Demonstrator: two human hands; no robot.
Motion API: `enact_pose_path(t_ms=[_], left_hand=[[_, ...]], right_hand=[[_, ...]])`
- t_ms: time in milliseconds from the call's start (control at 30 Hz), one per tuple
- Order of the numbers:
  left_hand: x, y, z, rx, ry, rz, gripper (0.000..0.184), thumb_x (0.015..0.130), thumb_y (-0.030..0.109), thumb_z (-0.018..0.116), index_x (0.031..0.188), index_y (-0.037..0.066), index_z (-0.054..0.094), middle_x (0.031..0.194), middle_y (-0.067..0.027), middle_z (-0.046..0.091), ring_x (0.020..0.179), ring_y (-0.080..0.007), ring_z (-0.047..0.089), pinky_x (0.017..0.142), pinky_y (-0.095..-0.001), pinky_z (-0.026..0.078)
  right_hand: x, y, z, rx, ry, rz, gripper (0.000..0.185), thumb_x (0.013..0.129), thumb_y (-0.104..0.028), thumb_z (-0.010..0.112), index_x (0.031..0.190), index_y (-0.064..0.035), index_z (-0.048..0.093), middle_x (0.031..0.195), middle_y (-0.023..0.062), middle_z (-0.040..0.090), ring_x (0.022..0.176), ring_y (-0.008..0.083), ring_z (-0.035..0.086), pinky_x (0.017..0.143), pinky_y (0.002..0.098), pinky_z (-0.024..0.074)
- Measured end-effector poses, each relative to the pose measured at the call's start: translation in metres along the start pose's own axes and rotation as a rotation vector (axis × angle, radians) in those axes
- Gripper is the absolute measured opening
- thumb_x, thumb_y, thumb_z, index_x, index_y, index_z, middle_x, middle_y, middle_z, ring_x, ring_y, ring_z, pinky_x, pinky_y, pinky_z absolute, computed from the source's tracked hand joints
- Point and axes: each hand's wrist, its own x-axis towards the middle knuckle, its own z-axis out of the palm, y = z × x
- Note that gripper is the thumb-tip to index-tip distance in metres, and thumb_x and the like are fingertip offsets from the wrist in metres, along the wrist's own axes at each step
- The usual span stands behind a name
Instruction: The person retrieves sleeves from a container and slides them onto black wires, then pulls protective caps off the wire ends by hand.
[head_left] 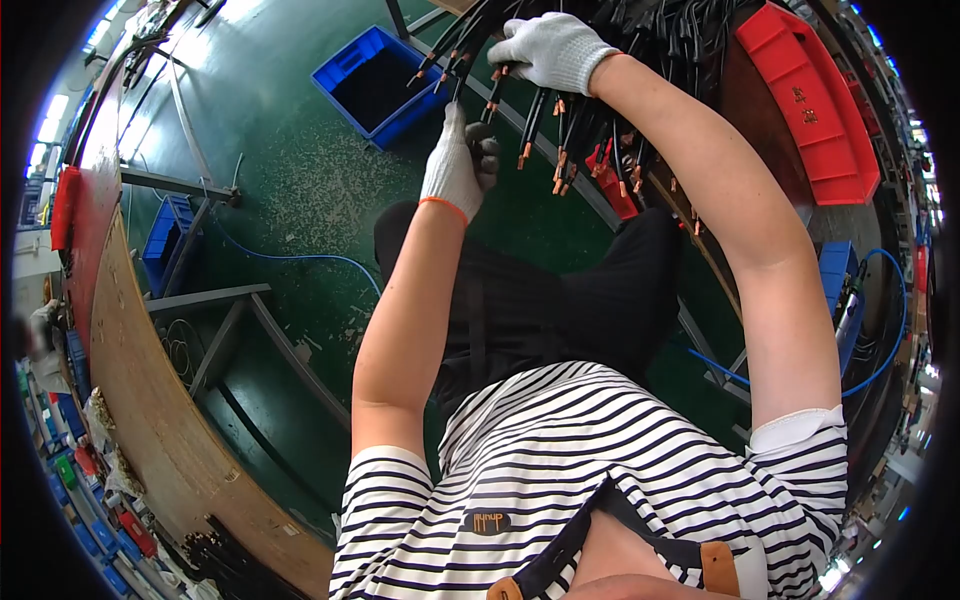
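Black cables with bare copper ends hang in a thick bunch over the table edge. My right hand, in a white knitted glove, lies over the top of the bunch with its fingers bent round some of the cables. Lower and to the left is my left hand, gloved alike with an orange cuff. Its thumb points up to a cable end and its other fingers are curled in. Whatever lies inside that curl is hidden.
A blue bin with dark contents stands beyond my left hand. Red trays sit at the right on the brown table. A red container shows behind the cable ends. A wooden bench curves along the left, and a blue hose crosses the green floor.
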Motion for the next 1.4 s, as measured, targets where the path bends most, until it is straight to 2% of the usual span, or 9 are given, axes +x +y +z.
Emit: enact_pose_path(t_ms=[433,633,733,833,867,967,1000,1200,1400], left_hand=[[0.004,-0.002,0.031,-0.002,-0.217,0.036,0.044,0.107,0.06,0.055,0.097,0.018,0.062,0.074,0.0061,0.054,0.055,-0.0086,0.041,0.05,-0.0256,0.029],[-0.016,0.0,0.034,0.176,-0.115,0.202,0.04,0.108,0.051,0.056,0.085,0.019,0.059,0.067,0.0059,0.05,0.049,-0.0091,0.039,0.046,-0.0262,0.028],[-0.038,-0.031,0.009,0.213,0.033,0.115,0.038,0.107,0.046,0.058,0.08,0.019,0.057,0.06,0.0044,0.047,0.044,-0.0112,0.044,0.041,-0.0288,0.03],[-0.031,-0.043,-0.03,-0.083,0.167,0.048,0.029,0.105,0.039,0.063,0.088,0.015,0.066,0.075,0.0002,0.065,0.06,-0.0124,0.058,0.051,-0.0266,0.041],[-0.019,-0.04,-0.044,-0.085,0.101,0.124,0.024,0.105,0.035,0.064,0.096,0.013,0.071,0.085,-0.0013,0.071,0.07,-0.013,0.063,0.056,-0.0254,0.043],[0.002,-0.012,-0.04,-0.213,0.05,0.223,0.029,0.107,0.038,0.062,0.101,0.012,0.072,0.081,0.0005,0.067,0.065,-0.0119,0.059,0.055,-0.0263,0.042],[0.004,-0.004,-0.032,-0.143,0.058,0.222,0.031,0.107,0.04,0.06,0.1,0.013,0.072,0.08,0.001,0.066,0.064,-0.0118,0.057,0.054,-0.0263,0.041],[-0.016,-0.009,0.008,0.37,-0.059,0.373,0.041,0.109,0.047,0.055,0.093,0.012,0.068,0.07,0.0007,0.057,0.055,-0.0119,0.051,0.05,-0.0282,0.035],[-0.023,-0.024,0.017,0.051,-0.132,0.22,0.041,0.111,0.04,0.052,0.081,0.012,0.056,0.063,-0.0011,0.051,0.047,-0.0135,0.043,0.045,-0.0289,0.032]], right_hand=[[0.0,-0.003,-0.003,-0.004,-0.022,0.029,0.026,0.088,-0.028,0.08,0.113,-0.0225,0.08,0.107,0.0089,0.072,0.097,0.0314,0.074,0.086,0.0446,0.06],[-0.002,0.001,0.001,0.053,0.019,0.026,0.024,0.087,-0.028,0.081,0.109,-0.021,0.08,0.104,0.0092,0.071,0.095,0.0323,0.074,0.086,0.0457,0.0591],[0.0,0.001,0.002,0.053,0.011,0.041,0.025,0.084,-0.027,0.082,0.108,-0.0211,0.08,0.102,0.0086,0.07,0.098,0.0306,0.073,0.088,0.045,0.0582],[0.0,-0.003,-0.007,0.023,0.057,-0.017,0.028,0.081,-0.026,0.082,0.109,-0.0216,0.08,0.102,0.0061,0.069,0.108,0.0281,0.07,0.095,0.0457,0.055],[-0.001,-0.008,-0.015,0.023,-0.013,0.042,0.018,0.084,-0.024,0.079,0.102,-0.0224,0.083,0.12,0.0037,0.069,0.122,0.0263,0.064,0.106,0.0429,0.0502],[-0.002,-0.002,-0.021,0.019,0.293,-0.188,0.025,0.081,-0.026,0.077,0.105,-0.0186,0.08,0.104,0.0132,0.071,0.107,0.0346,0.068,0.092,0.0483,0.0525],[-0.004,0.001,0.004,-0.014,0.257,-0.096,0.021,0.083,-0.021,0.08,0.104,-0.0207,0.081,0.13,0.0043,0.067,0.127,0.0283,0.061,0.111,0.0424,0.0473],[-0.003,0.004,0.009,0.073,0.249,-0.049,0.028,0.078,-0.017,0.083,0.105,-0.0164,0.076,0.131,0.0059,0.066,0.127,0.0311,0.062,0.113,0.0442,0.0462],[-0.007,0.002,-0.001,0.065,0.129,-0.058,0.034,0.078,-0.018,0.084,0.111,-0.0182,0.078,0.125,0.0037,0.069,0.123,0.0294,0.063,0.112,0.0429,0.0464]])
